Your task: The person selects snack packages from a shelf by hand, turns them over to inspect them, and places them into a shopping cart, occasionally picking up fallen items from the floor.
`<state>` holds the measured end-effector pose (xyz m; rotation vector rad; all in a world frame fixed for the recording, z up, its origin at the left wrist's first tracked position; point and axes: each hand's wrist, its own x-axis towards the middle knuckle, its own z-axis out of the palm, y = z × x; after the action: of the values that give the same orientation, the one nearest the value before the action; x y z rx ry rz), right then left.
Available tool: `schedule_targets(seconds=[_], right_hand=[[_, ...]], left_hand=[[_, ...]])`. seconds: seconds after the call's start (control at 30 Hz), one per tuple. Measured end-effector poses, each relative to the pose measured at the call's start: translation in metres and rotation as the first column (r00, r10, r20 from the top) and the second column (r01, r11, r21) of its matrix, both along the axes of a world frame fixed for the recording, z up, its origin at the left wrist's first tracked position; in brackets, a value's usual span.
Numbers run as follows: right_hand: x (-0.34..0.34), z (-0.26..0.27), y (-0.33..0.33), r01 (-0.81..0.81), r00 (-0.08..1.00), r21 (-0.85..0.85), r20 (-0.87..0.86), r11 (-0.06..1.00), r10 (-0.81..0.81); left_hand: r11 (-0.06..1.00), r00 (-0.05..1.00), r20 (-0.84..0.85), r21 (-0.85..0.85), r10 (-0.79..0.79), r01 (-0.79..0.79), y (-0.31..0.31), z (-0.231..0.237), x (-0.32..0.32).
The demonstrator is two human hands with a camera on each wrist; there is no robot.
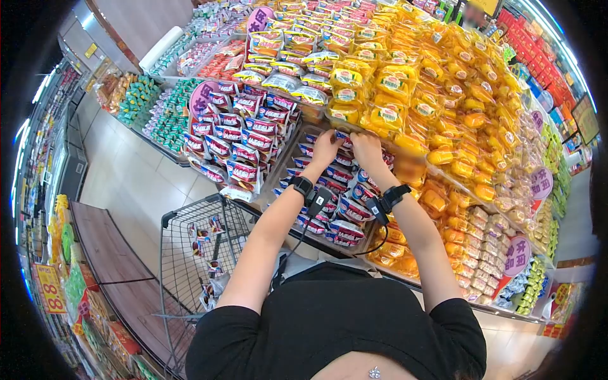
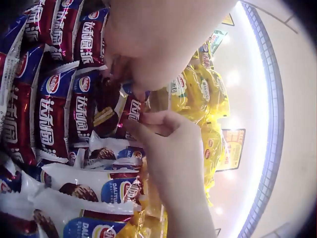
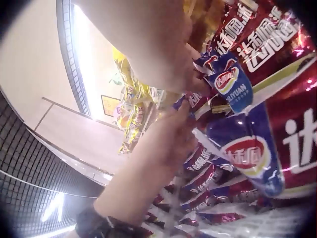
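Observation:
At the far end of a bin of red-and-blue wrapped snack packets [image 1: 347,211], the left hand [image 1: 327,148] and right hand [image 1: 368,151] are close together, with one packet [image 1: 342,137] between them. In the left wrist view, thumb and fingers of the right hand [image 2: 174,153] pinch one end of that packet [image 2: 130,113], while the curled fingers of the left hand [image 2: 148,44] hold its other end. The right wrist view shows the left hand [image 3: 158,144] beside the right hand [image 3: 148,44]; their fingertips are partly hidden.
A wire shopping cart [image 1: 166,266] with several small packets stands at the lower left. Yellow-wrapped cakes [image 1: 389,95] are heaped behind and right of the bin. More red packets [image 1: 244,142] are piled to its left, and a brown wooden bench-like surface [image 1: 111,253] lies beyond the cart.

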<state>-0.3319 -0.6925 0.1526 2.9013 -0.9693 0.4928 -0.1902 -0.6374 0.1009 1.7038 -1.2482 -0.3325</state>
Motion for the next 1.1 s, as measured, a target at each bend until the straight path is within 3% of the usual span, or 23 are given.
schedule_targets(seconds=[0.07, 0.17, 0.47, 0.57, 0.77, 0.87, 0.97, 1.07, 1.1], right_hand=[[0.001, 0.006, 0.003, 0.015, 0.997, 0.023, -0.073, 1.000, -0.013], [0.002, 0.005, 0.004, 0.021, 0.997, -0.012, -0.081, 1.000, -0.022], [0.008, 0.012, 0.010, 0.062, 0.995, 0.001, -0.078, 0.998, -0.062], [0.007, 0.007, 0.007, 0.069, 0.994, -0.001, -0.081, 0.998, -0.068], [0.011, 0.002, 0.007, 0.080, 0.993, -0.039, -0.089, 0.996, -0.083], [0.010, 0.000, 0.009, 0.067, 0.996, -0.095, -0.047, 0.993, -0.071], [0.012, -0.005, 0.008, 0.059, 0.996, -0.131, -0.063, 0.990, -0.068], [0.014, -0.009, 0.007, 0.048, 0.994, -0.114, -0.094, 0.992, -0.059], [0.014, -0.006, 0.010, 0.062, 0.989, -0.126, -0.124, 0.990, -0.078]], left_hand=[[1.000, 0.999, -0.032, 0.030, -0.009, 0.010, -0.002, -0.003, 0.001], [1.000, 0.999, 0.055, 0.009, 0.001, -0.002, -0.003, -0.002, 0.000], [0.964, 0.988, 0.151, 0.266, -0.032, -0.010, 0.003, 0.025, -0.004], [0.978, 0.985, 0.171, 0.211, -0.033, -0.004, 0.002, 0.014, -0.004], [0.984, 0.995, 0.068, 0.155, 0.078, -0.088, 0.000, 0.002, -0.008], [0.963, 0.996, -0.078, 0.270, 0.047, -0.024, 0.007, 0.026, -0.010], [0.985, 0.982, 0.158, 0.125, 0.103, -0.123, 0.012, 0.018, -0.013], [0.999, 0.999, 0.053, 0.029, 0.012, -0.014, 0.033, 0.024, -0.012], [0.999, 0.998, 0.046, -0.030, 0.046, -0.045, 0.048, 0.037, -0.018]])
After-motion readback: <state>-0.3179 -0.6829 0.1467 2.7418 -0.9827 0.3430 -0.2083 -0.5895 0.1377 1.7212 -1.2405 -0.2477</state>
